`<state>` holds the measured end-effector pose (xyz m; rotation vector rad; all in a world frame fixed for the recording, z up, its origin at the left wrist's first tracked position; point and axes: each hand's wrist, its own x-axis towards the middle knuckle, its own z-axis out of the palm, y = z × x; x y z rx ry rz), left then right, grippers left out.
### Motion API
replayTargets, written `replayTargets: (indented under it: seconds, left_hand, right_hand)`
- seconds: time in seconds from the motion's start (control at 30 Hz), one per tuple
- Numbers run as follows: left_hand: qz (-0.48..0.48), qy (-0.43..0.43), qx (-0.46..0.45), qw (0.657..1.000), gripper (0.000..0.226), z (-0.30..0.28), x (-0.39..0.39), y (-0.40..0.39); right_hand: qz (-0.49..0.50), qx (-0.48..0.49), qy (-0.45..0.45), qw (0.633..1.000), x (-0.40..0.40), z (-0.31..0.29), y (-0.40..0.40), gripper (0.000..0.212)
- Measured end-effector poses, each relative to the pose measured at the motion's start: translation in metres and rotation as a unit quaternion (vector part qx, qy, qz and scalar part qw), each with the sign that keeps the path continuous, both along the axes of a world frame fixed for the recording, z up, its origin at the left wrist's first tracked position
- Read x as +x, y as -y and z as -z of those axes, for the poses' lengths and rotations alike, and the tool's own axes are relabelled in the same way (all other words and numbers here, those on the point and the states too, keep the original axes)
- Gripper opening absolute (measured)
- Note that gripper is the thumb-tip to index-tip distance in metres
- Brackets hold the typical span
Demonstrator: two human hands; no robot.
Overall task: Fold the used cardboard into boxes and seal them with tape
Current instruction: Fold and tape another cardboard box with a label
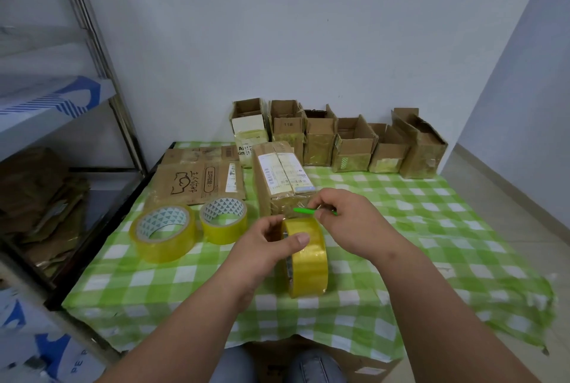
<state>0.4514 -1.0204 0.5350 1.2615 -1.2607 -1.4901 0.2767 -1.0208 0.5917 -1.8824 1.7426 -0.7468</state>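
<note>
While my left hand grips the tape roll upright, my right hand pinches a green cutter, apparently at the tape's edge, so I should cut clean across.

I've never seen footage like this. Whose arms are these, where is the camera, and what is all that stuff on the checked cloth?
There is no machine here: a person wears a camera on the head, looking down at their own hands. The left hand grips a roll of yellowish tape. The right hand pinches a thin green tool. On the green checked table lie two more tape rolls, flattened cardboard, one taped box, and a row of open boxes by the wall.
</note>
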Motion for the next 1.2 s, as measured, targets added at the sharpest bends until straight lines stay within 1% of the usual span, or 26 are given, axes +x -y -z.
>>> replayTargets:
  seconds: [0.13,0.27,0.47,0.73,0.83,1.0,1.2]
  left_hand:
    - [-0.007,-0.003,-0.006,1.000,0.087,0.002,0.000,0.000]
    - [-0.007,-0.010,-0.013,1.000,0.070,0.003,-0.001,0.000]
    - [0.002,-0.002,-0.013,1.000,0.078,0.004,-0.001,0.001]
    - [-0.010,0.006,-0.007,1.000,0.071,0.000,-0.007,0.001]
    - [-0.006,0.012,-0.008,1.000,0.063,-0.002,-0.008,0.001]
    - [0.003,0.032,-0.010,0.999,0.060,-0.007,-0.006,0.000]
    - [0.015,0.042,-0.004,0.999,0.035,-0.010,-0.005,0.001]
  right_hand:
    - [0.003,0.010,-0.028,1.000,0.000,-0.002,0.001,0.017]
    - [0.001,0.016,-0.033,0.999,0.002,-0.003,0.003,0.017]
    - [-0.007,0.024,-0.040,0.999,0.003,-0.005,0.010,0.017]
    - [-0.014,0.023,-0.094,0.995,0.009,-0.011,0.020,0.018]
    - [-0.021,0.018,-0.122,0.992,0.011,-0.008,0.022,0.018]
    - [-0.003,0.026,-0.092,0.995,0.004,-0.005,0.022,0.018]
    - [0.019,0.031,-0.083,0.996,-0.014,-0.001,0.021,0.018]
